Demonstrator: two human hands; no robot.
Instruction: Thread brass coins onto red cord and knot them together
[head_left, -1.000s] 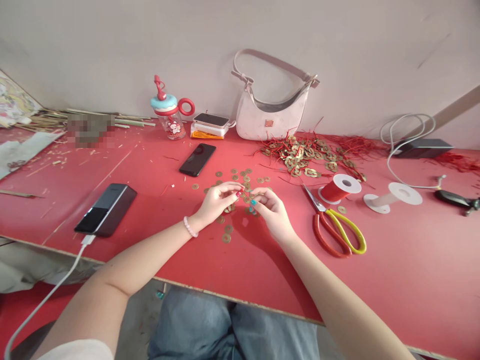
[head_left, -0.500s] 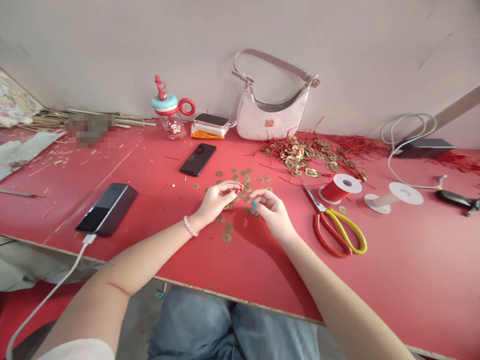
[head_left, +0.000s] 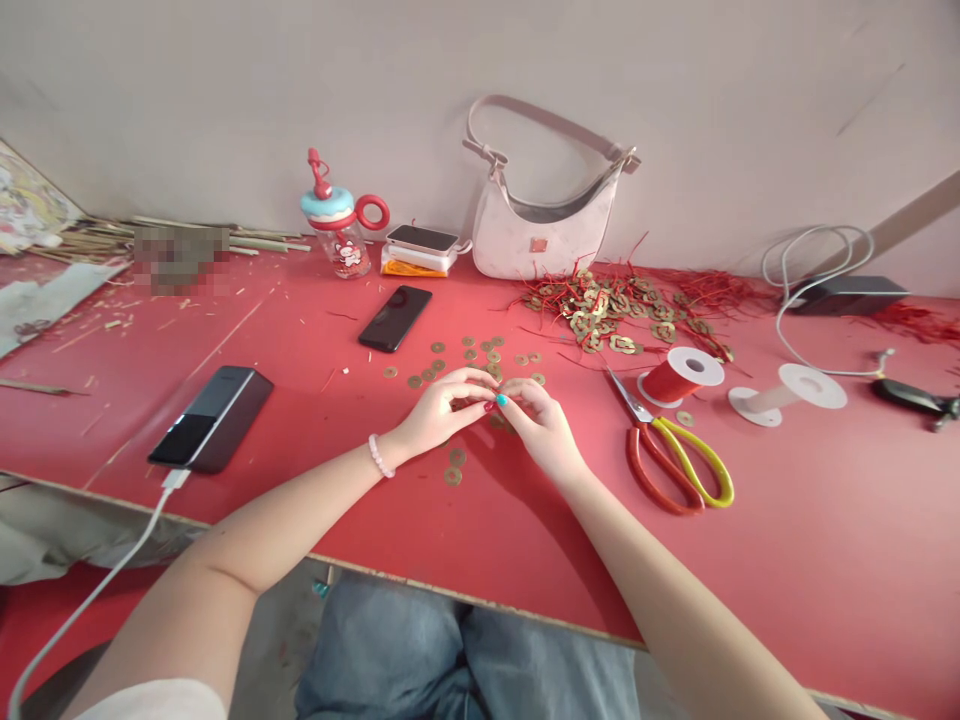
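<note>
meeting narrowly at frame centre, the left hand (head_left: 435, 412) and right hand (head_left: 546, 432) hide any gripped item (cannot tell), near loose brass-coloured holed coins (head_left: 453, 476).

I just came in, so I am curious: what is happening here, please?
A person's left hand and right hand are close together over loose coins; whether they hold anything cannot be seen. Scissors and a spool of red thread are at the right, and a heap of metal pieces with red cords lies near the handbag.
</note>
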